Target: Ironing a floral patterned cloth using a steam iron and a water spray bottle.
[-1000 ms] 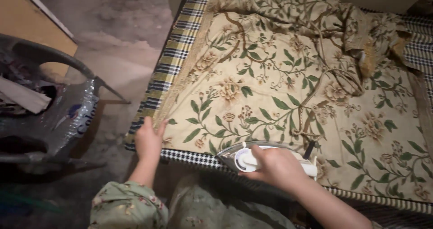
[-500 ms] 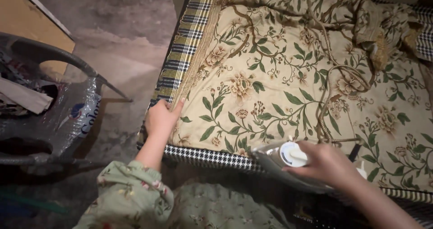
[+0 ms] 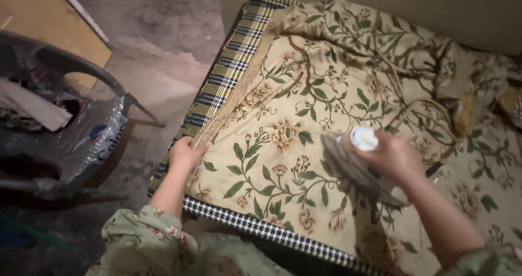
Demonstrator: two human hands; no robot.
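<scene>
A cream cloth (image 3: pixel 293 123) with green leaves and tan flowers lies spread over a checked pad. My right hand (image 3: pixel 394 159) grips the white handle of an electric iron (image 3: pixel 353 159), whose soleplate rests on the cloth near its middle. The iron's braided cord (image 3: pixel 405 99) curls across the cloth behind it. My left hand (image 3: pixel 185 153) holds down the cloth's left edge by the fringed border, fingers closed on the fabric. Both sleeves are pale green with small flowers.
The checked pad (image 3: pixel 228 77) shows along the left and front edges of the cloth. Bunched floral fabric (image 3: pixel 467 85) lies at the back right. A dark plastic chair (image 3: pixel 65 140) with papers on it stands at the left on a bare concrete floor (image 3: pixel 163 47).
My right hand has pushed the iron from the cloth's near edge forward onto its middle. My left hand has stayed on the left edge. The view has shifted.
</scene>
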